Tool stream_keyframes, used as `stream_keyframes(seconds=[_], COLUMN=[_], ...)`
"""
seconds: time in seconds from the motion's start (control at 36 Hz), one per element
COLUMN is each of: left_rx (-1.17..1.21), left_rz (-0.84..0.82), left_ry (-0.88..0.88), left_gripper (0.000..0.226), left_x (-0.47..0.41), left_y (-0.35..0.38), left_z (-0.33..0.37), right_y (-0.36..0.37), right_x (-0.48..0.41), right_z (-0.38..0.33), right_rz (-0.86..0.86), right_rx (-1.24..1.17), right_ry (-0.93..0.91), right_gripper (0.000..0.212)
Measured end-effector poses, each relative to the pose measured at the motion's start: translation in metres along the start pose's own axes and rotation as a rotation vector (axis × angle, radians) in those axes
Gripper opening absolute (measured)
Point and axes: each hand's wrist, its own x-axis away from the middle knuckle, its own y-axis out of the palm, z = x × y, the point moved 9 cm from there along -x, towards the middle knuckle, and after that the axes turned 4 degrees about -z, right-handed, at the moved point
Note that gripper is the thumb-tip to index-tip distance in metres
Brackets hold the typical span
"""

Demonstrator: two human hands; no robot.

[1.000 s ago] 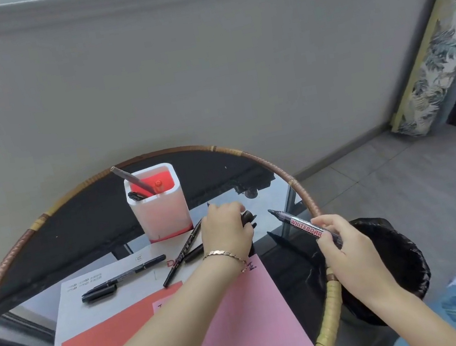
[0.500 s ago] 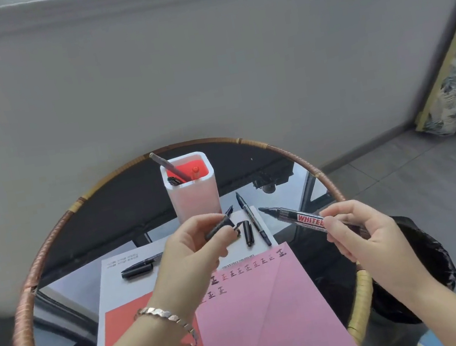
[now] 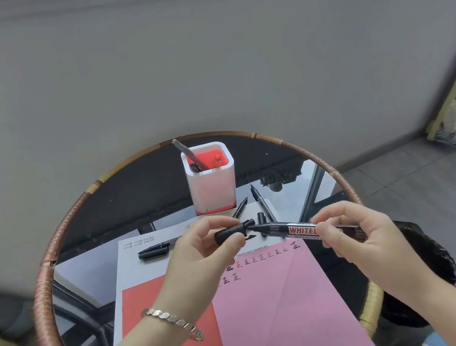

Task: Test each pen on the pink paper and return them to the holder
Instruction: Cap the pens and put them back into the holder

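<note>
My right hand (image 3: 361, 244) grips a whiteboard marker (image 3: 288, 228) by its barrel, tip pointing left. My left hand (image 3: 199, 257) pinches the marker's black cap (image 3: 231, 231), whose mouth meets the tip above the paper. The pink paper (image 3: 284, 309) lies under both hands with rows of test marks near its top edge. A white and red pen holder (image 3: 211, 181) stands behind, with a grey pen and a red pen inside. Loose black pens lie on the white sheet: one at the left (image 3: 155, 250) and two near the holder's base (image 3: 261, 202).
A round glass table with a woven rim (image 3: 46, 275) carries everything. A red sheet (image 3: 173, 335) lies left of the pink one, on a white printed sheet (image 3: 134, 268). A black-lined bin (image 3: 429, 265) stands right of the table. Grey wall behind.
My left hand picked a black cap off the table and brought it to the marker's tip. My right hand moved the marker left, toward the middle. The view shifted.
</note>
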Motion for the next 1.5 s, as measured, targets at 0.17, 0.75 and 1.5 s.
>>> stream_keyframes(seconds=[0.17,0.75,1.5], left_rx=[-0.040,-0.461,-0.517], left_rz=[-0.070,-0.234,0.598], left_ry=[0.016,0.343,0.637], left_gripper=[0.019,0.007,0.011], left_x=[0.005,0.026,-0.037], left_y=[0.011,0.036,-0.070], left_z=[0.001,0.027,0.118], right_y=[0.005,0.007,0.037], right_x=[0.002,0.002,-0.076], right_z=[-0.007,-0.032,0.065], right_rz=[-0.034,-0.104,0.032], right_rx=[0.040,-0.072,0.492], right_ry=[-0.020,-0.047,0.231], right_gripper=[0.006,0.019,0.031])
